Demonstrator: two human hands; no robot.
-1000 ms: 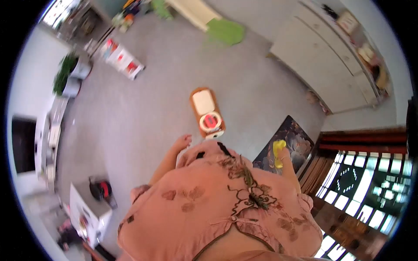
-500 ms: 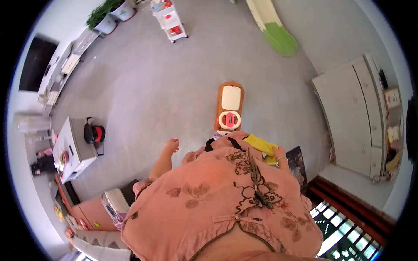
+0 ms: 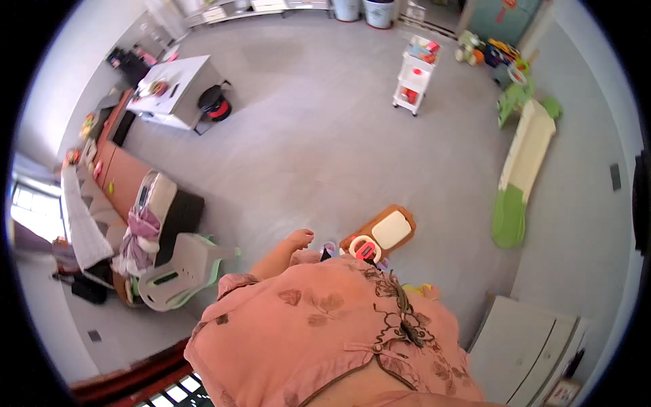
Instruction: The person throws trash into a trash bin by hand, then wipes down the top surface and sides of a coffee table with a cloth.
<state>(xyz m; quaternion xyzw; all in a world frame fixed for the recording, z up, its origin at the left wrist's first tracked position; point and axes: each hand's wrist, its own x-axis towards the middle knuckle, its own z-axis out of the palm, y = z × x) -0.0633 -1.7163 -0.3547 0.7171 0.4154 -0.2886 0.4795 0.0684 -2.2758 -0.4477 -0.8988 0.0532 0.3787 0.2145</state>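
Observation:
My left hand (image 3: pixel 300 238) hangs in front of my pink top, its fingers loosely bent and holding nothing. On the other side, my right hand (image 3: pixel 432 292) is mostly hidden by the top, closed on a yellow cloth (image 3: pixel 417 289) of which only a small part shows. Just beyond my body, a brown ride-on toy (image 3: pixel 411 224) with a cream seat and a round steering wheel stands on the grey floor, close to my feet.
A white trolley (image 3: pixel 413 76) stands ahead. The cream and green slide (image 3: pixel 525 159) runs along the right wall, above a white cabinet (image 3: pixel 519 346). At left are a low table (image 3: pixel 190 85), a black and red stool (image 3: pixel 215 103), a sofa and a grey-green chair (image 3: pixel 178 271).
My view has turned left, so the room has shifted rightward and the chair has come into view. The yellow cloth was lifted in my right hand and now mostly sits behind my top.

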